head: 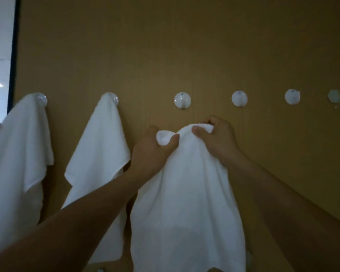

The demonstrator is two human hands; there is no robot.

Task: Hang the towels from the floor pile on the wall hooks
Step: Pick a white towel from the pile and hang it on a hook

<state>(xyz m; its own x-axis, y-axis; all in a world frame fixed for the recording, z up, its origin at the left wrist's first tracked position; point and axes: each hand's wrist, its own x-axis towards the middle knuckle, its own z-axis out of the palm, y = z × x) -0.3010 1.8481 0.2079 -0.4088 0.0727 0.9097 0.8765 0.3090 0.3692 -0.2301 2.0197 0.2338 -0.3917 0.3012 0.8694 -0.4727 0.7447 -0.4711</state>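
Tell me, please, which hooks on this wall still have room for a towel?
Four hooks are free: the third hook, directly above the held towel, and the three to its right. The two left hooks are taken by the first hung towel and second hung towel.

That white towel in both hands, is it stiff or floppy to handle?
Probably floppy: the towel sags in soft folds below the left hand and right hand. Likely light, since pinched fingertips carry it. It bunches easily, so it should drape over the hook.
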